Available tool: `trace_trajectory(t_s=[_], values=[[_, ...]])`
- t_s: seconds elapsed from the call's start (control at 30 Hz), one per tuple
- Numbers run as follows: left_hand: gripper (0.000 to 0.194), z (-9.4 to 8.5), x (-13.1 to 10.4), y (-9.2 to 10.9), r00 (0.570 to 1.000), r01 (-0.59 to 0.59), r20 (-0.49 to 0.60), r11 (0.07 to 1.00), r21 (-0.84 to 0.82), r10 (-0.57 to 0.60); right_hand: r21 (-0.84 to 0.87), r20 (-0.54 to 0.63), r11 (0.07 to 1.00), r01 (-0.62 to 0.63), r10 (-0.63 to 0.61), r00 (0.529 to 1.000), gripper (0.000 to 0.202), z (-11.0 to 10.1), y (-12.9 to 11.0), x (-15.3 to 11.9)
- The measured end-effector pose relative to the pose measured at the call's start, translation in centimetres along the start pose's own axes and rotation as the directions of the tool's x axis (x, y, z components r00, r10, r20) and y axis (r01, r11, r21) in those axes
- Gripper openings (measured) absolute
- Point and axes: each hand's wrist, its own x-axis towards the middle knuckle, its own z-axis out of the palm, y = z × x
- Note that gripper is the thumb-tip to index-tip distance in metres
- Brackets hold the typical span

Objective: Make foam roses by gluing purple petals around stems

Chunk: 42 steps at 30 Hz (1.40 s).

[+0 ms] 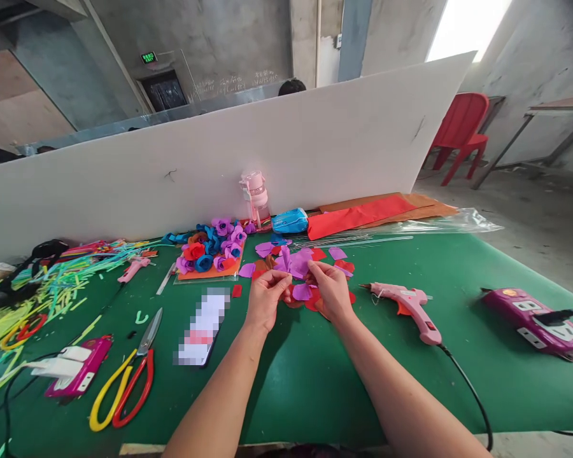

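My left hand [266,298] and my right hand [333,289] are close together over the middle of the table, each with thumb and fingers pinched. A purple paper petal [298,262] shows between their fingertips; the exact grip is partly hidden by the fingers. Beneath and around them lie loose purple, red and brown petals, among them a purple petal [302,292] and another purple petal [337,253]. Right of my right hand a pink glue gun [408,305] rests on its side, its nozzle toward the petals.
On the green table [286,394] lie scissors [136,375], a phone [205,327], power strips [530,315], a second glue gun [134,268] and coloured strips [100,257]. Finished paper flowers [214,245], a pink bottle [255,194] and red paper [358,215] stand before a white partition [339,146].
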Motion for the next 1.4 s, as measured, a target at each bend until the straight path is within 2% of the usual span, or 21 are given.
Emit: trace_trajectory(t_s=[0.27, 0.83, 1.13, 1.4], values=[[0.023, -0.14, 0.24, -0.23, 1.0, -0.013, -0.011, 1.0, 0.018, 0.013, -0.032, 0.021, 0.999, 0.037, -0.037, 0.999, 0.029, -0.07, 0.09, 0.01], [0.028, -0.2, 0.33, -0.11, 0.998, 0.057, 0.004, 0.998, -0.032, -0.057, -0.116, 0.084, 0.979, 0.167, -0.158, 0.984, 0.03, 0.01, 0.03, 0.03], [0.027, 0.19, 0.2, -0.01, 0.999, 0.046, -0.008, 0.999, -0.002, -0.046, -0.077, 0.069, 0.99, 0.12, -0.115, 0.991, 0.032, 0.15, 0.3, 0.2], [0.024, 0.35, 0.33, -0.61, 0.999, 0.032, -0.013, 0.998, 0.059, -0.031, -0.091, 0.091, 0.987, 0.132, -0.124, 0.988, 0.032, 0.15, 0.23, 0.16]])
